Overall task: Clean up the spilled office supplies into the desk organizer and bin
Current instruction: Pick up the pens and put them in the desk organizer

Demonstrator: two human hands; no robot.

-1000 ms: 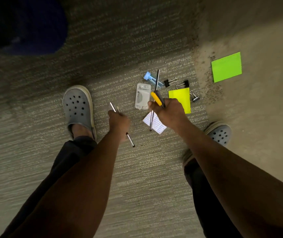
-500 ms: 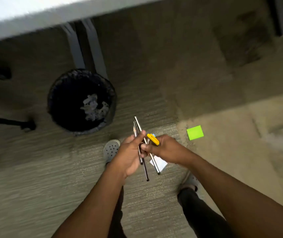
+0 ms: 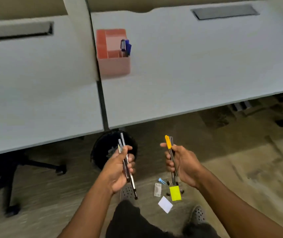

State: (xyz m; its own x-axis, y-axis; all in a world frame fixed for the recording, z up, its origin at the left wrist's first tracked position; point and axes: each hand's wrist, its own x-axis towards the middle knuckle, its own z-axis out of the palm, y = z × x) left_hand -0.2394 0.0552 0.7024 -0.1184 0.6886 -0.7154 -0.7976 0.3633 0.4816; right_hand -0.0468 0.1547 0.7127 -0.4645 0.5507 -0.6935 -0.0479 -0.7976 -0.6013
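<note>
Fists apart below the desk edge [image 3: 188,111]: left hand [image 3: 118,167] and right hand [image 3: 181,164] each clench pens [image 3: 126,162].

Wide grey desk [image 3: 197,69] top bare around the pink plastic organizer [image 3: 114,64]; blue markers [image 3: 126,46] fill its right compartment, other compartments open.

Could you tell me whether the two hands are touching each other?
Apart. The head view shows the left hand and the right hand each gripping its own pens, with open floor visible between them.
</note>
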